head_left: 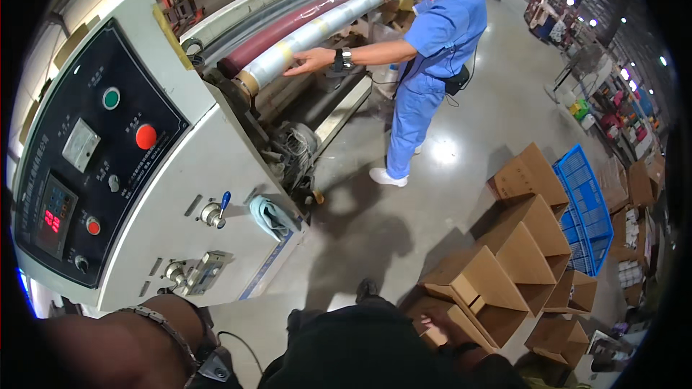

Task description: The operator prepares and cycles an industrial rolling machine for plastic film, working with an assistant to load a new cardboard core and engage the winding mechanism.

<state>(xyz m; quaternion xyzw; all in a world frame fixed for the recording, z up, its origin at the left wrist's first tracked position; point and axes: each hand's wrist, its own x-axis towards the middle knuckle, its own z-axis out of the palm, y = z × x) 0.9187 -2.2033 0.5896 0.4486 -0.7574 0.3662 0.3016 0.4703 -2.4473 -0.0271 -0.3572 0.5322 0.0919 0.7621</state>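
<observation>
My left hand (101, 353) is a blurred, dark shape at the lower left, below the machine's control panel (94, 151). A metal band (169, 328) and a black strap circle that arm; its fingers cannot be made out. At the lower right hangs my right hand (441, 324), with a dark band at the wrist, in front of an open cardboard box (479, 295). Its fingers look loosely bent and slightly apart, with nothing clear in them. Whether they touch the box I cannot tell.
Across the machine, a person in blue (447, 29) has both hands at a pale, film-wrapped roll (317, 32) beside a dark red roll (288, 21). A blue-handled lever (225, 202) and a cloth (270, 217) are on the machine's side. Blue crates (587, 202) stand behind the boxes.
</observation>
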